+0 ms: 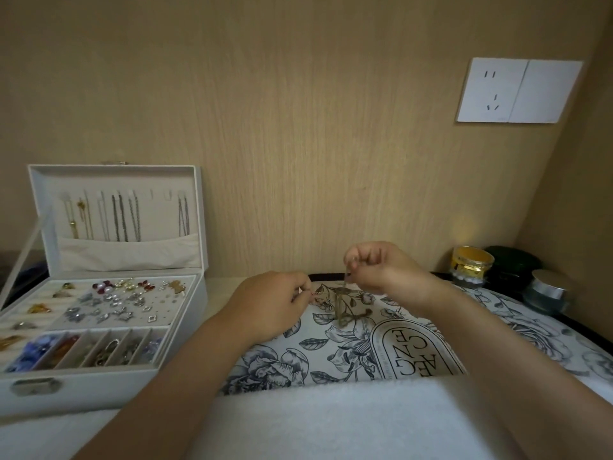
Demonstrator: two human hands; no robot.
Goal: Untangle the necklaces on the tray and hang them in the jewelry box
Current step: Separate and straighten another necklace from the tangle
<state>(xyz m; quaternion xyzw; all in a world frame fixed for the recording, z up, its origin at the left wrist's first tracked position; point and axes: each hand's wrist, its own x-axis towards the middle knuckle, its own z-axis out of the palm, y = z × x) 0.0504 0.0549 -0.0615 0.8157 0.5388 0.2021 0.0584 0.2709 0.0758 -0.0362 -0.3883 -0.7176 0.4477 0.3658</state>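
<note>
Both hands are up over the far end of the floral tray [331,346], working at a brownish tangle of chain. The right hand [381,272] is raised a little above the tray with its fingers curled in and the thumb and forefinger pinched narrow on a thin strand, which drops straight down from them to the knotted necklace [345,312] lying bunched on the printed flowers. The left hand [272,302] sits lower, just left of that clump, fingers tucked and the tips pressed together on something small; whether that is the other end of the same chain I cannot tell from here. Off to the left, well apart from the tray, the white jewelry box [99,376] stands open, its lid [116,174] upright against the wooden wall. Several chains [122,217] already hang in a row inside that lid, their lower ends tucked into a cloth pocket. The base holds earrings, rings and beads in compartments. On the far right, beside the tray's edge, stand a gold-banded jar [472,265] and a silver-lidded jar [547,290], and a white socket plate [519,91] is fixed on the wall above.
</note>
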